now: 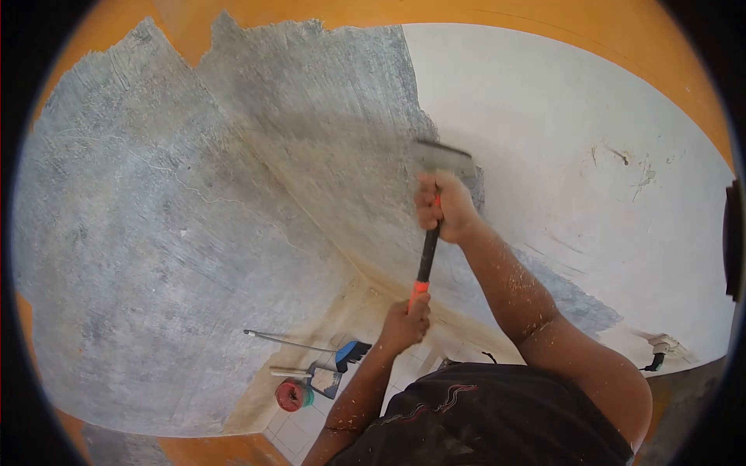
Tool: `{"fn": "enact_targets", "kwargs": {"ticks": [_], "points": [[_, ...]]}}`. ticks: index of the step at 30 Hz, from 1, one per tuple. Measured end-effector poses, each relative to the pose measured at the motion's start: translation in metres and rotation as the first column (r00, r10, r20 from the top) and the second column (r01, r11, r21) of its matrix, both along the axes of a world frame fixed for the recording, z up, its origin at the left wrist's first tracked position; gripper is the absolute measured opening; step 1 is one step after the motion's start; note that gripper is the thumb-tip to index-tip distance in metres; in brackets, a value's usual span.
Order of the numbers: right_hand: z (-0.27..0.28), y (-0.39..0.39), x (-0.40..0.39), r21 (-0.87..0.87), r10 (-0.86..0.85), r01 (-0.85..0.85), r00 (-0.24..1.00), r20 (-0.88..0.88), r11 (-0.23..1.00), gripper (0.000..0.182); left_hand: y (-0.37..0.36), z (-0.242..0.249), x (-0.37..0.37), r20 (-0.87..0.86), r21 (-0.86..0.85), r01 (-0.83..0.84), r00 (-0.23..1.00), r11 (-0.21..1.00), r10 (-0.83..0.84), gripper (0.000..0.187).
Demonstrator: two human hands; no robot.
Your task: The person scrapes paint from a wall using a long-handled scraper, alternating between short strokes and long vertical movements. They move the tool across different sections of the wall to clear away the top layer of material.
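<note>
Standing right behind them here. Closest to me is the black shirt (489, 419), speckled with paint dust, same as both forearms. The left hand (406, 321) is down low with its fingers wrapped tight round the orange butt end of the scraper (430, 225). The right hand (444, 206) sits higher up, fingers closed in a fist round the black shaft just under the blade (443, 158). The blade is flat against the wall, right on the ragged line where the stripped grey plaster (194, 210) meets the white paint (575, 155) that's still on.

From what I can see, the way to do this bit well is to keep the blade at a shallow angle so it slides under the paint instead of digging into the plaster. The top hand presses and the bottom hand steers. Short overlapping strokes along that edge look better to me than big lunges.

Further off, down on the tiled floor (299, 435) in the corner, there's a blue brush (353, 352), a red roll (291, 394) and a thin metal rod (284, 340). An orange band (544, 23) runs round the far edge of the wall.
</note>
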State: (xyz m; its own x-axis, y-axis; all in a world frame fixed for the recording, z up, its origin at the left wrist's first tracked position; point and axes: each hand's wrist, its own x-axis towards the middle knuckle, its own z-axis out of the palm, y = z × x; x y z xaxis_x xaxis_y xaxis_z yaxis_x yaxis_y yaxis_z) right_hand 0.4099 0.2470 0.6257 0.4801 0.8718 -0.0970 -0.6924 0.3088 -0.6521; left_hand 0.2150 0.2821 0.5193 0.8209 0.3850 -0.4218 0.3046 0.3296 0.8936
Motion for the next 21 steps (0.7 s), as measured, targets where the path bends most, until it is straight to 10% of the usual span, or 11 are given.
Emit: {"fn": "enact_targets", "kwargs": {"ticks": [12,18,21], "points": [[0.0,0.008,-0.003,0.061,0.042,-0.038,0.998,-0.053,0.997,0.024,0.026,0.019,-0.008,-0.072,0.234,0.006,0.997,0.972,0.012,0.042],[-0.055,-0.006,-0.005,-0.21,0.021,-0.038,0.996,-0.081,0.977,0.03,-0.016,-0.031,-0.012,-0.187,-0.137,0.021,0.981,0.99,-0.047,0.043],[-0.004,-0.009,-0.003,-0.107,0.018,-0.019,1.0,-0.009,0.994,0.029,-0.012,0.008,-0.003,-0.072,0.081,0.047,0.997,0.996,-0.041,0.043]]}}
